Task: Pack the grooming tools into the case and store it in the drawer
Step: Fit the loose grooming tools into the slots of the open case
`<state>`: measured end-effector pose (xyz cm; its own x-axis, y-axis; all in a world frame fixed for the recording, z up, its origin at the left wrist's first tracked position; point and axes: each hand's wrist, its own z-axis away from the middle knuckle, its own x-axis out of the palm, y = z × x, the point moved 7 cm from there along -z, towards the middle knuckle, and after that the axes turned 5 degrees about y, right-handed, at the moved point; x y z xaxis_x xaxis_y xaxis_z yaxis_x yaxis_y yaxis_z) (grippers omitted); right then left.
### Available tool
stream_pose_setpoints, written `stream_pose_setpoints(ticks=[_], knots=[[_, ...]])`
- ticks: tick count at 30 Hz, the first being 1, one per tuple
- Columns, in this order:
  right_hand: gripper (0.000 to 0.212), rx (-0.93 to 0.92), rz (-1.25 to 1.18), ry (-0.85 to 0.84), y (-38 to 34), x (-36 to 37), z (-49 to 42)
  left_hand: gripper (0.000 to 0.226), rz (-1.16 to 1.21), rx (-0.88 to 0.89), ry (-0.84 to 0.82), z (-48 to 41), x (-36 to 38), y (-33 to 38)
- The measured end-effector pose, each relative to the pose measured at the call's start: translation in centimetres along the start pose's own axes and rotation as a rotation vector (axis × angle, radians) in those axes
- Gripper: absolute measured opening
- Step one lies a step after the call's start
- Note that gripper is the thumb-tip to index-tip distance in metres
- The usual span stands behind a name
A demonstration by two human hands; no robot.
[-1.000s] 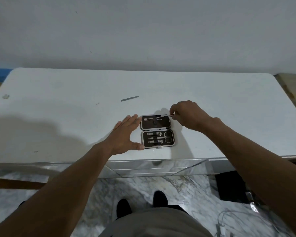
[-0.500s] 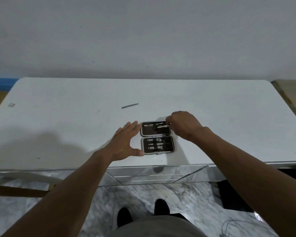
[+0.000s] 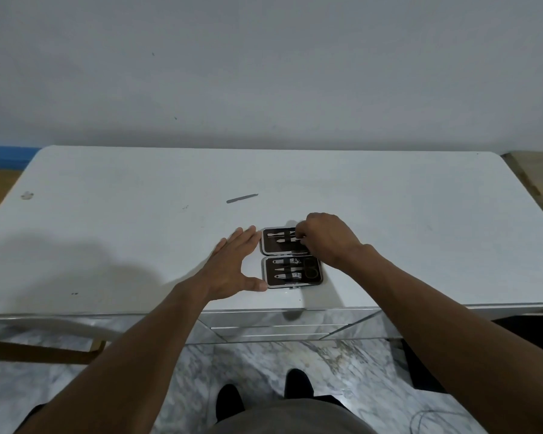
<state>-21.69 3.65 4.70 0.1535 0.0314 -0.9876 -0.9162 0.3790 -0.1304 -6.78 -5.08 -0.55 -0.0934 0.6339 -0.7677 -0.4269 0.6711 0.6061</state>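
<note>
1 open case (image 3: 290, 270); 1 file (image 3: 241, 198) loose; left hand (image 3: 232, 267) fingers wide, right hand (image 3: 326, 238) unclear.

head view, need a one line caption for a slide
Right hand tucks a tool into the open grooming case while the left hand steadies it; a nail file waits on the white table.

No legible text, labels or numbers anywhere.

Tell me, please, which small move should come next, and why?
Probably finish seating the tool the right hand presses into the open case, then fetch the nail file lying loose on the table, while the left hand steadies the case.
</note>
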Motion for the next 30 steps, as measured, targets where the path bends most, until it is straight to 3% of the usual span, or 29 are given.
stream_pose_setpoints(ticks=[9, 15, 30], knots=[[0.027, -0.012, -0.045, -0.018, -0.5, -0.2, 0.2, 0.108, -0.004, 0.001, 0.004, -0.2, 0.1, -0.2], [0.017, 0.056, -0.004, 0.008, 0.2, -0.4, 0.8, 0.108, 0.004, -0.003, 0.004, -0.2, 0.1, -0.1], [0.023, 0.062, -0.058, 0.016, -1.0, 0.1, 0.4, 0.109, 0.012, -0.006, -0.01, -0.1, -0.1, 0.0]])
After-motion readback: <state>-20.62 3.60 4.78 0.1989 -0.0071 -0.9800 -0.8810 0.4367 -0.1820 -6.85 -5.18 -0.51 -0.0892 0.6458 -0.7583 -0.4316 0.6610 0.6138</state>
